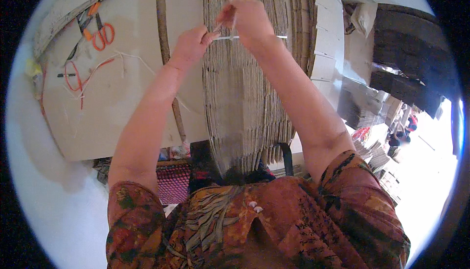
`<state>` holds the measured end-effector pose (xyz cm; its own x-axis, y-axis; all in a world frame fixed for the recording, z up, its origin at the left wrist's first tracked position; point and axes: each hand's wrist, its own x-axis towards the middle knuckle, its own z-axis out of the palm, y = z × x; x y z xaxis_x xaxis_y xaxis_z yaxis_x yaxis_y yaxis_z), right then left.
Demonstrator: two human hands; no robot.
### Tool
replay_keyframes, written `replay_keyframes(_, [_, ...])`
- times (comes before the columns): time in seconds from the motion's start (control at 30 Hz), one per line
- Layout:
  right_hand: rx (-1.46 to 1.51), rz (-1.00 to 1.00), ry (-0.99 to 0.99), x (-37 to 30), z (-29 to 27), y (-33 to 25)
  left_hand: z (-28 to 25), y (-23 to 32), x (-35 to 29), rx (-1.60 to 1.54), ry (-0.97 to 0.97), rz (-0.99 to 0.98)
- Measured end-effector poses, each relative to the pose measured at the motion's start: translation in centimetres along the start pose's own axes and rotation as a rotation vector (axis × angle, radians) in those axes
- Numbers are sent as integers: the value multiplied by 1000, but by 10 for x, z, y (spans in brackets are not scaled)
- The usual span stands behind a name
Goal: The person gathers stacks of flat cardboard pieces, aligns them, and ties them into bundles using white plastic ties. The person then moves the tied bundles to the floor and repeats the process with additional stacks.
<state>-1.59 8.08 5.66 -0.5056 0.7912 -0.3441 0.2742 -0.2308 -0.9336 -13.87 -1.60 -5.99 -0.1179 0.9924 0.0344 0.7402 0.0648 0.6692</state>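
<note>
A long bundle of brown corrugated cardboard pieces point(245, 93), packed tightly on edge, runs away from me down the middle of the table. Across it lies a thin white strap point(281, 37). At the bundle's left edge my left hand point(192, 46) is closed, pinching the strap between thumb and forefinger. My right hand point(249, 17) is over the bundle, a little farther off and bent inward, its fingers closed on a loose length of the same strap. Part of the strap is hidden behind the right hand and wrist.
Orange-handled scissors point(104, 36) lie at the table's far left, beside red cord point(74, 77) and loose white strings. A narrow brown strip point(163, 19) runs along the bundle's left side. More cardboard stacks point(325, 39) stand to the right. Pink woven material point(172, 183) shows below the table edge.
</note>
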Motion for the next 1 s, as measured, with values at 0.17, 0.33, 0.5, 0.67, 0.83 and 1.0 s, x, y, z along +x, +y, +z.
replay_keyframes(0.17, [-120,-398,-85,10,11,15,-3,10,-4,-595,195,-283])
replay_keyframes(0.33, [-155,-185,23,-2,18,72,-12,18,-21,-1172,250,-598])
replay_keyframes(0.5, [-403,-429,-24,-2,39,93,-18,29,-23,-1103,304,-561])
replay_keyframes(0.67, [-368,-312,29,-1,43,95,-13,17,-29,-1379,370,-597])
replay_keyframes(0.83, [-405,-347,114,2,52,96,-5,-4,-24,-1442,457,-701])
replay_keyframes(1.0, [-756,-552,-51,9,42,100,-31,28,-43,-274,513,-76])
